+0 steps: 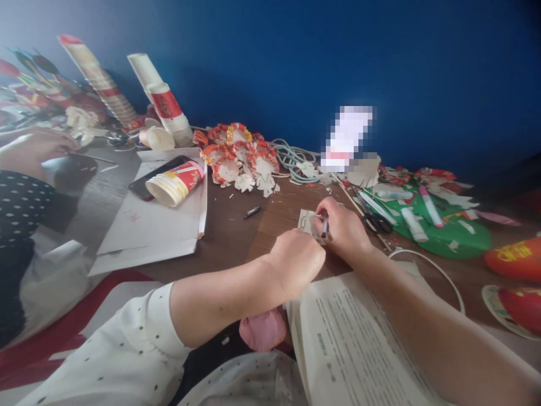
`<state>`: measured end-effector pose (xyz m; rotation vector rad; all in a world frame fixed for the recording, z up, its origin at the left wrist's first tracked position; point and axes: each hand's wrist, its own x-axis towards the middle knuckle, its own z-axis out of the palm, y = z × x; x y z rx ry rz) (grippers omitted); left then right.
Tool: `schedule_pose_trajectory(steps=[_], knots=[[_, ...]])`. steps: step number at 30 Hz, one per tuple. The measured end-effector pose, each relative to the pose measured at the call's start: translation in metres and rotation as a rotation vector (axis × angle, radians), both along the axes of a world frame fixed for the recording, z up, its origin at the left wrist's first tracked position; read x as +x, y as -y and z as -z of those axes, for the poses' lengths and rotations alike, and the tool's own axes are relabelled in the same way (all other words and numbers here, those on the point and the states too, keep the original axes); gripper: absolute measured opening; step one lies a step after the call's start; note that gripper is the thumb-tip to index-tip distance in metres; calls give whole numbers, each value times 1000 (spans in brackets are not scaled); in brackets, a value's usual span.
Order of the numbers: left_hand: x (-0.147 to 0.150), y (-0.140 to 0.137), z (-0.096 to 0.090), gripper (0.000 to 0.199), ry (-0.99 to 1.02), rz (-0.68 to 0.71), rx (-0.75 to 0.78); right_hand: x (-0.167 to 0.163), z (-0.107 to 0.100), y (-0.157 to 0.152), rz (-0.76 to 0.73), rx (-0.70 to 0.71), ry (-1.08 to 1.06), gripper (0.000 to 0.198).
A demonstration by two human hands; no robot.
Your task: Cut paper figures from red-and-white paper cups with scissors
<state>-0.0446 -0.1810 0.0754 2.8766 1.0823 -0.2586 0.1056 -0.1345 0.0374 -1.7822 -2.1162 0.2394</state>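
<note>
The right hand (344, 225) has its fingers closed round a pen (325, 224), pointed down at a small card (306, 217) on the table (230, 242); tip contact is hidden. The left hand (298, 254) rests close beside the card, its fingers out of sight, so whether they press or hold it cannot be told. Marking the card seems the step in hand; the next stroke calls for a steady card and a controlled pen. Scissors (379, 221) lie to the right, beside a green sheet (473, 239).
</note>
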Motion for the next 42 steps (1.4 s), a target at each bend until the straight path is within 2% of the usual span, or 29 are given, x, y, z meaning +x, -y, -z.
schedule_pose_trajectory(steps=[11,16,24,29,32,37,42], knots=[[-1,4,0,10,0,-27,-3,-2,-3,1,4,-25,30,17],[1,5,2,14,89,-109,141,-2,-1,1,12,-13,1,14],[5,1,13,17,168,-3,270,-2,-4,1,37,-65,-5,15],[7,5,7,21,251,-10,396,-3,-10,4,46,-117,-21,15],[7,4,8,24,235,-61,368,-2,-10,4,43,-104,-31,16],[9,-1,21,27,100,-23,247,2,-6,1,-13,-53,-42,15],[10,-4,23,36,70,-112,127,4,-3,0,-62,-10,-60,14]])
